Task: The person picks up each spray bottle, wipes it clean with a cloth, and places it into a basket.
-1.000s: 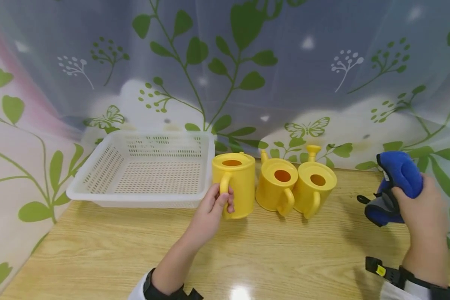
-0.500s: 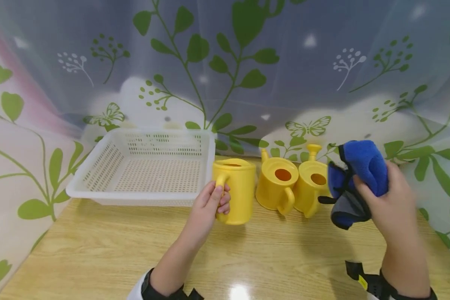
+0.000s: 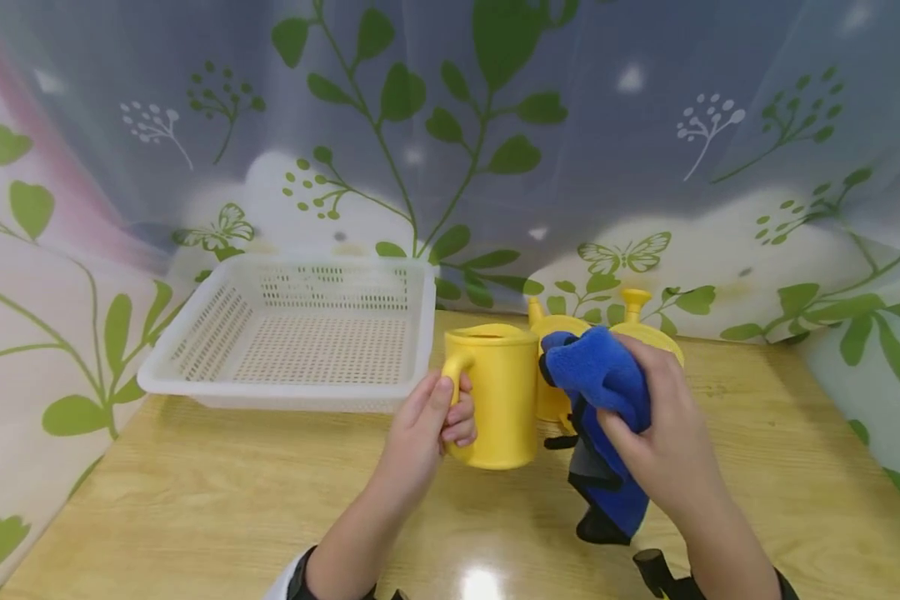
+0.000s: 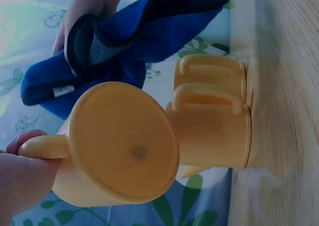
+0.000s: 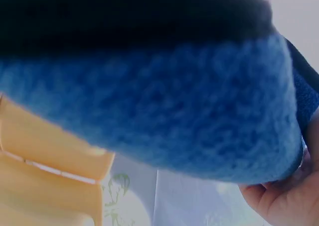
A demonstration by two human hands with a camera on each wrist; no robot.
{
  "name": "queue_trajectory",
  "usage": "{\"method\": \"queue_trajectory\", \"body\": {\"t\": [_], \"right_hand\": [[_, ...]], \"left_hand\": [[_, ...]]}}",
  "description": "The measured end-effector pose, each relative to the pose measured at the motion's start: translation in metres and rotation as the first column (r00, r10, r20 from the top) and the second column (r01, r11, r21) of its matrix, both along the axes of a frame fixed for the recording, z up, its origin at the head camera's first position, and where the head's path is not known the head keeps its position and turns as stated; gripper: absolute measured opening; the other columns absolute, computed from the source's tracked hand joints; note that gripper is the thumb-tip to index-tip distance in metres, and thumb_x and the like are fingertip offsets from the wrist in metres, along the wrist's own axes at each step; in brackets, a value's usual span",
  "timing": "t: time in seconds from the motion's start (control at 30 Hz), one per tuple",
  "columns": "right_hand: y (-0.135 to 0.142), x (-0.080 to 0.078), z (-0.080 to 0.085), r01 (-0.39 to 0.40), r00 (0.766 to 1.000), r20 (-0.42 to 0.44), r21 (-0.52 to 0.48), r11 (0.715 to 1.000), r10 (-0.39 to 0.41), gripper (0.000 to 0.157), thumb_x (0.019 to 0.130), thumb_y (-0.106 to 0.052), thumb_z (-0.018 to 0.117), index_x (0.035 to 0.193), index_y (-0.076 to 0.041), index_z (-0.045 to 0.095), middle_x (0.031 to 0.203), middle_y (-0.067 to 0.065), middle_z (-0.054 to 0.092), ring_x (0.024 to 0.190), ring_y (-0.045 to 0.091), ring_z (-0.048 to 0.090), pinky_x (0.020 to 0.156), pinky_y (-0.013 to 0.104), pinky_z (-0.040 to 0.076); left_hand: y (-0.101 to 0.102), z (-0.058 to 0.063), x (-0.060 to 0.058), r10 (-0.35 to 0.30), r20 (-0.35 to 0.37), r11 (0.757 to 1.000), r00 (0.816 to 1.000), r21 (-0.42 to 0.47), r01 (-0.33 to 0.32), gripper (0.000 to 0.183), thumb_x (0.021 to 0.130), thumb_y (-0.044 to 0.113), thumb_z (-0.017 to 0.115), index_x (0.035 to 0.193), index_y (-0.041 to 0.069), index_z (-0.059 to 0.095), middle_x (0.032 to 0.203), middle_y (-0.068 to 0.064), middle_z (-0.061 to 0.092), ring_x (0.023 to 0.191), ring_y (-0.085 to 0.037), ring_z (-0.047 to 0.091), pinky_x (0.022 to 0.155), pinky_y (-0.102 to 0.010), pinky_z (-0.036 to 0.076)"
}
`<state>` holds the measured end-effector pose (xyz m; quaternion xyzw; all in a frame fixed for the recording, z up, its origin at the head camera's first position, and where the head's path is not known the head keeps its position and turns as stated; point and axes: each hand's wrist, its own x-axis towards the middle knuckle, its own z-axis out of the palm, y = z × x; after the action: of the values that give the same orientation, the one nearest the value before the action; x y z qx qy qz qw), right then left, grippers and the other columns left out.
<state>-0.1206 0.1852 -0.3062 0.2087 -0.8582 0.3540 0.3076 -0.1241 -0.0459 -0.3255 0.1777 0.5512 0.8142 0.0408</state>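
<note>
My left hand grips the handle of a yellow watering can, which is lifted and tilted; the left wrist view shows its round base. To its right my right hand holds a bunched blue cloth with grey patches and black edging, its lower end hanging down. In the head view the cloth is close to the can's right side; whether they touch I cannot tell. Behind the cloth two more yellow watering cans stand on the table, largely hidden there; the left wrist view shows the nearer can and the farther can.
A white perforated plastic basket stands on the wooden table at the left, near the back. Behind the table hangs a curtain printed with leaves and butterflies.
My right hand has brought the cloth leftward from the table's right side to the held can. My left hand has raised the can off the table, tilted it and shifted it slightly right.
</note>
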Motion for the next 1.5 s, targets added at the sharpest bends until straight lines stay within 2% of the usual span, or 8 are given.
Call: {"method": "queue_trajectory", "body": {"t": [0.23,0.4,0.73,0.87,0.97,1.07,1.33,1.5], "right_hand": [[-0.012,0.003,-0.007,-0.043,0.998,-0.05,0.109,0.993,0.049,0.07,0.076,0.002,0.059,0.139,-0.014,0.033,0.123,0.02,0.044,0.107,0.034,0.046,0.081,0.059,0.042],[-0.022,0.0,-0.017,-0.04,0.983,-0.167,0.192,0.981,0.072,0.048,0.097,-0.031,0.044,0.138,-0.01,0.033,0.12,0.025,0.042,0.106,0.037,0.048,0.077,0.058,0.047],[-0.045,-0.012,-0.024,0.004,0.949,-0.311,0.2,0.98,0.06,0.062,0.094,-0.055,0.029,0.139,-0.012,0.033,0.126,0.027,0.033,0.104,0.038,0.039,0.075,0.049,0.039],[-0.05,-0.02,-0.022,-0.061,0.899,-0.426,0.105,0.993,0.101,0.047,0.097,-0.041,0.039,0.134,-0.012,0.04,0.131,0.026,0.032,0.113,0.04,0.037,0.083,0.048,0.038],[-0.052,-0.025,-0.02,-0.104,0.829,-0.544,0.076,0.992,0.128,0.032,0.096,-0.032,0.045,0.121,-0.013,0.052,0.125,0.026,0.039,0.109,0.041,0.04,0.085,0.049,0.037],[-0.052,-0.027,-0.016,-0.065,0.794,-0.596,0.111,0.992,0.119,0.03,0.095,-0.034,0.046,0.113,-0.015,0.06,0.121,0.027,0.043,0.104,0.041,0.043,0.082,0.05,0.037],[-0.053,-0.029,-0.014,0.078,0.841,-0.54,0.15,0.986,0.015,0.031,0.095,-0.028,0.048,0.118,-0.011,0.059,0.116,0.029,0.045,0.095,0.036,0.05,0.068,0.044,0.048],[-0.055,-0.035,-0.012,0.084,0.827,-0.562,0.162,0.983,0.022,0.038,0.095,-0.035,0.047,0.121,-0.009,0.057,0.119,0.026,0.046,0.092,0.035,0.051,0.07,0.044,0.047]], "left_hand": [[0.002,-0.002,0.004,-0.051,-0.044,0.999,0.998,0.011,0.051,0.024,0.101,0.028,0.026,0.096,0.006,0.037,0.068,0.0,0.029,0.055,-0.008,0.029,0.056,-0.022,0.031],[0.002,-0.001,0.008,-0.071,-0.089,0.997,0.994,0.018,0.072,0.027,0.101,0.028,0.025,0.098,0.004,0.036,0.068,0.0,0.029,0.055,-0.008,0.029,0.055,-0.021,0.03],[0.002,0.004,0.01,-0.093,-0.13,0.995,0.987,0.034,0.098,0.026,0.101,0.03,0.025,0.097,0.008,0.039,0.067,0.003,0.029,0.054,-0.007,0.028,0.054,-0.021,0.028],[0.002,0.008,0.009,-0.101,-0.194,0.994,0.976,0.029,0.108,0.026,0.102,0.028,0.023,0.096,0.007,0.037,0.067,0.003,0.029,0.054,-0.007,0.027,0.053,-0.022,0.027],[0.003,0.011,0.007,-0.099,-0.227,0.993,0.969,0.035,0.11,0.026,0.102,0.028,0.022,0.095,0.007,0.036,0.067,0.004,0.029,0.054,-0.007,0.027,0.052,-0.022,0.026],[0.007,0.014,0.005,-0.076,-0.217,0.995,0.973,0.052,0.089,0.026,0.102,0.029,0.022,0.094,0.008,0.037,0.065,0.005,0.029,0.052,-0.006,0.026,0.051,-0.022,0.024],[0.021,0.018,0.0,0.079,-0.062,0.994,0.995,0.079,-0.074,0.029,0.101,0.03,0.024,0.087,0.008,0.036,0.057,0.006,0.026,0.045,-0.006,0.021,0.044,-0.02,0.02],[0.023,0.02,-0.006,0.126,-0.037,0.988,0.991,0.094,-0.122,0.029,0.101,0.029,0.024,0.085,0.008,0.035,0.055,0.006,0.024,0.042,-0.007,0.019,0.041,-0.021,0.017]]}}
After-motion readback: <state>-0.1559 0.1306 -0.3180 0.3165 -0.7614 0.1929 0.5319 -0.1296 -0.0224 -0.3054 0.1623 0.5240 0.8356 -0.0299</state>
